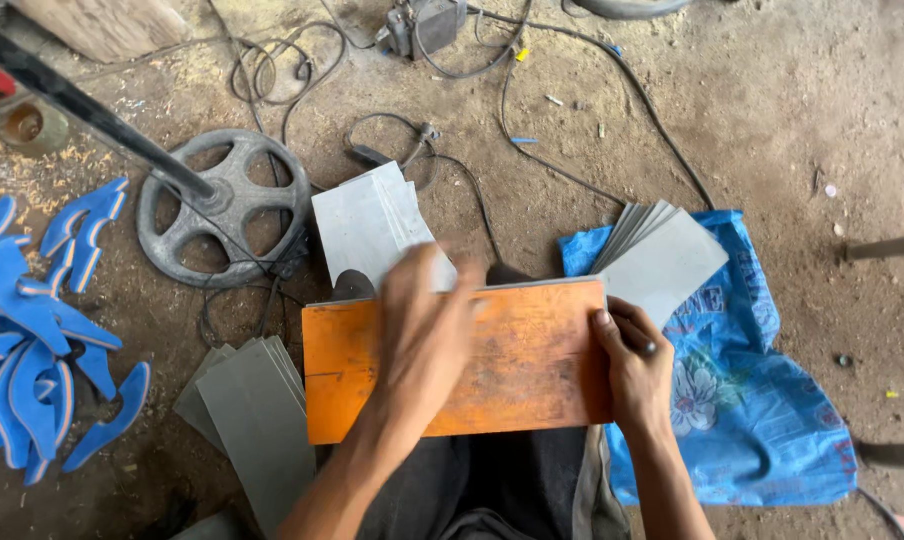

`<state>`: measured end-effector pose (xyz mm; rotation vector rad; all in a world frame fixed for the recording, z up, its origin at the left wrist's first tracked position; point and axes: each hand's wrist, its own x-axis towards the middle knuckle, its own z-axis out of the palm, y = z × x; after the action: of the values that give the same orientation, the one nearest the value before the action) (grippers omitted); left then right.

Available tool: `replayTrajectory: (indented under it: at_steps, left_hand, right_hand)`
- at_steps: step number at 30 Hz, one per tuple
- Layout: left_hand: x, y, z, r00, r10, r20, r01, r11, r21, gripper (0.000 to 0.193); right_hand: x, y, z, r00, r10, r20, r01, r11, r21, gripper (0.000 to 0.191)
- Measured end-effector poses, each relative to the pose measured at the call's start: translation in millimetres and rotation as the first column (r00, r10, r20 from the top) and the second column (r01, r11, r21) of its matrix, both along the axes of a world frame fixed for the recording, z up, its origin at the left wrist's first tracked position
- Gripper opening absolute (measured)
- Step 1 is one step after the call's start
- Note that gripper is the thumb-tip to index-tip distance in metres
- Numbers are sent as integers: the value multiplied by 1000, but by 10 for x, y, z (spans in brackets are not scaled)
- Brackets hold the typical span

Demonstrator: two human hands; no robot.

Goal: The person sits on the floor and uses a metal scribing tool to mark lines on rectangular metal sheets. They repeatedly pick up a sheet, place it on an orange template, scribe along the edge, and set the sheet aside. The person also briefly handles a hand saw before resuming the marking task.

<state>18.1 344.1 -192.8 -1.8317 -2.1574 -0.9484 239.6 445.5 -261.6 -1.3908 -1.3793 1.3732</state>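
An orange wooden board lies across my lap. My left hand is blurred with motion; it rests flat on the board's upper left part, at the edge of a thin grey sheet that lies along the board's far edge. My right hand grips the board's right end, thumb on top. A stack of light grey rectangular sheets lies just beyond the board, partly hidden by my left hand.
More grey sheets fan out on a blue plastic bag at the right; darker ones lie on the dirt floor at the left. Blue curved cut-outs pile at far left. A round metal wheel base and cables lie beyond.
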Motion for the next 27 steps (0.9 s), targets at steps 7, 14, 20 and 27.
replayTrajectory:
  at_steps: [7, 14, 20, 27]
  left_hand:
    - [11, -1180, -289, 786, 583, 208, -528, 807, -266, 72]
    - [23, -1630, -600, 596, 730, 335, -435, 644, -629, 80]
    - [-20, -1821, -884, 689, 617, 380, -459, 777, -431, 73]
    - [-23, -1865, -972, 665, 661, 349, -450, 727, -519, 74]
  right_hand:
    - [265, -299, -60, 997, 7, 80, -13, 998, 69, 42]
    - [399, -649, -118, 1000, -28, 1, 28, 999, 43, 43]
    - [467, -739, -160, 1000, -26, 16, 26, 999, 19, 43]
    - [501, -771, -206, 999, -46, 3, 46, 997, 60, 40]
